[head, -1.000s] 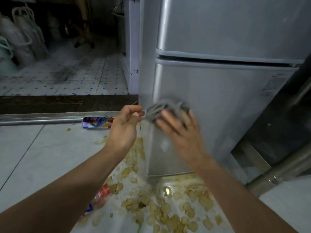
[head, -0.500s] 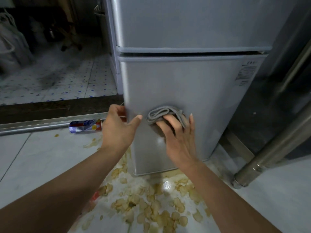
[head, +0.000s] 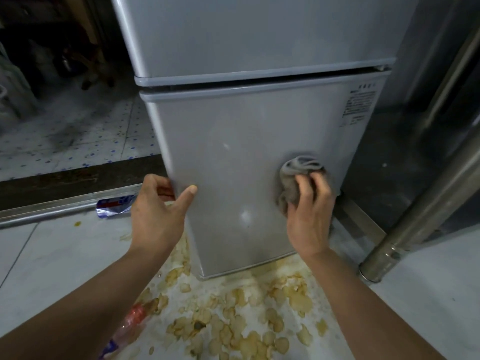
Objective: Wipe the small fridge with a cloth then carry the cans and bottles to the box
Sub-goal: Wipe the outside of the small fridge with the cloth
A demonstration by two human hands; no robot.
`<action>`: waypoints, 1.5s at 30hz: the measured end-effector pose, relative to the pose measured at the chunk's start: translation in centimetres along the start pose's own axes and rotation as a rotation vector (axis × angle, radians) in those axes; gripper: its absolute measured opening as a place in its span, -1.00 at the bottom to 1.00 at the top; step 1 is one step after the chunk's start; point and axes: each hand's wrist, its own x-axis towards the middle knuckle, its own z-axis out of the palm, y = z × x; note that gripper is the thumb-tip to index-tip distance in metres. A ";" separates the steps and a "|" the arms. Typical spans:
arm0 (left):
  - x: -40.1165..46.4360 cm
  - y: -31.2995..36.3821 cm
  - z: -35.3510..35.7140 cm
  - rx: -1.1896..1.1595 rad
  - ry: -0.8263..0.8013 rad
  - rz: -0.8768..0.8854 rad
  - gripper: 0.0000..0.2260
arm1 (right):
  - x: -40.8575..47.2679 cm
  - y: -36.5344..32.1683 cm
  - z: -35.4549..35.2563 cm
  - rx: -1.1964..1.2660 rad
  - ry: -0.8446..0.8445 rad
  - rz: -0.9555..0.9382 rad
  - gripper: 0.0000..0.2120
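Rightward goes the crumpled grey cloth (head: 298, 175), gripped by the right hand (head: 309, 216) against the small silver fridge (head: 233, 157) door's lower right; left hand (head: 155, 216) clasps its left edge, nearer the floor's crushed blue can (head: 114, 206).

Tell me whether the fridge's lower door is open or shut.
Shut. The lower door sits flush with the cabinet, only a thin even gap under the upper door.

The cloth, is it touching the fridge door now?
Touching. The head view shows the right hand pressing the bunched cloth flat against the lower fridge door, with no gap visible between them.
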 end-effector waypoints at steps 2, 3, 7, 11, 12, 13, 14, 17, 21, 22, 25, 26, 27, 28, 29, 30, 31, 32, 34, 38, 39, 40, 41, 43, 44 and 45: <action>-0.1 -0.1 0.0 0.007 0.008 0.003 -0.72 | 1.2 1.6 -0.6 -0.028 -0.023 0.142 -0.40; -0.1 -0.1 0.0 0.007 0.012 0.005 -0.72 | 1.6 2.0 -0.8 -0.030 -0.036 0.184 -0.36; -0.6 0.2 0.2 -0.004 0.008 -0.017 -0.72 | 1.9 -0.2 -0.6 -0.018 -0.027 0.351 -0.35; -1.3 0.2 0.5 -0.003 0.011 -0.005 -0.74 | 3.0 -2.3 -0.8 0.021 0.018 0.371 -0.37; -1.5 0.2 0.5 0.002 0.013 0.001 -0.73 | 4.4 -1.8 -1.2 0.040 0.056 0.365 -0.39; -1.5 0.1 0.6 0.007 0.014 0.006 -0.72 | 6.0 -1.1 -1.5 0.052 0.111 0.386 -0.40; -1.4 0.0 0.7 0.013 0.012 0.013 -0.72 | 7.6 -0.3 -1.7 0.067 0.169 0.442 -0.42; -1.4 -0.5 0.9 0.032 0.014 0.034 -0.72 | 9.8 0.8 -1.7 0.205 0.227 0.583 -0.42; -1.7 -1.0 1.3 0.012 0.022 0.057 -0.73 | 6.7 2.1 -0.6 0.339 0.164 0.600 -0.42; -1.8 -1.1 1.4 0.018 0.025 0.058 -0.73 | 5.4 2.4 -0.2 0.360 0.139 0.643 -0.41; -1.9 -1.0 1.4 0.026 0.037 0.066 -0.74 | 1.4 3.0 0.6 0.440 0.000 0.855 -0.43; -1.8 -0.9 1.4 0.025 0.033 0.069 -0.75 | 0.3 3.4 0.8 0.454 -0.062 0.939 -0.44; -1.7 -0.9 1.3 0.028 0.024 0.069 -0.75 | -0.5 3.8 0.8 0.474 -0.120 1.018 -0.44; -1.7 -0.9 1.2 0.036 0.013 0.064 -0.75 | -0.9 4.3 0.7 0.504 -0.172 1.087 -0.45; -1.7 -0.9 1.2 0.045 -0.002 0.055 -0.75 | -0.8 4.6 0.5 0.546 -0.208 1.143 -0.45; -1.9 -1.1 1.1 0.055 -0.020 0.041 -0.75 | -0.4 4.7 0.2 0.592 -0.223 1.179 -0.44; -2.2 -1.4 1.1 0.067 -0.041 0.021 -0.75 | 0.2 4.5 -0.2 0.633 -0.212 1.189 -0.41; -2.6 -1.9 1.1 0.079 -0.063 -0.001 -0.74 | 1.0 4.0 -0.5 0.655 -0.175 1.167 -0.38; -3.5 -2.7 1.4 0.104 -0.106 -0.037 -0.75 | 2.7 2.0 -1.1 0.627 -0.068 1.057 -0.33; -3.6 -3.9 1.9 0.144 -0.115 -0.032 -0.83 | 4.2 -3.5 -0.4 0.577 0.123 0.808 -0.30; -3.4 -4.2 1.9 0.150 -0.112 -0.022 -0.84 | 3.8 -4.3 -0.1 0.570 0.144 0.767 -0.30; -3.3 -4.4 1.9 0.154 -0.113 -0.012 -0.85 | 3.1 -4.7 0.3 0.563 0.150 0.742 -0.30; -3.2 -4.6 1.9 0.156 -0.118 -0.004 -0.85 | 2.0 -4.8 0.8 0.554 0.139 0.732 -0.31; -3.1 -4.9 1.8 0.148 -0.124 0.000 -0.85 | -0.7 -4.7 1.5 0.541 0.071 0.760 -0.32; -3.0 -5.0 1.9 0.141 -0.126 0.000 -0.85 | -2.0 -4.6 1.7 0.543 0.025 0.803 -0.32; -3.0 -5.0 1.9 0.135 -0.126 0.002 -0.85 | -2.9 -4.6 1.8 0.556 -0.019 0.868 -0.31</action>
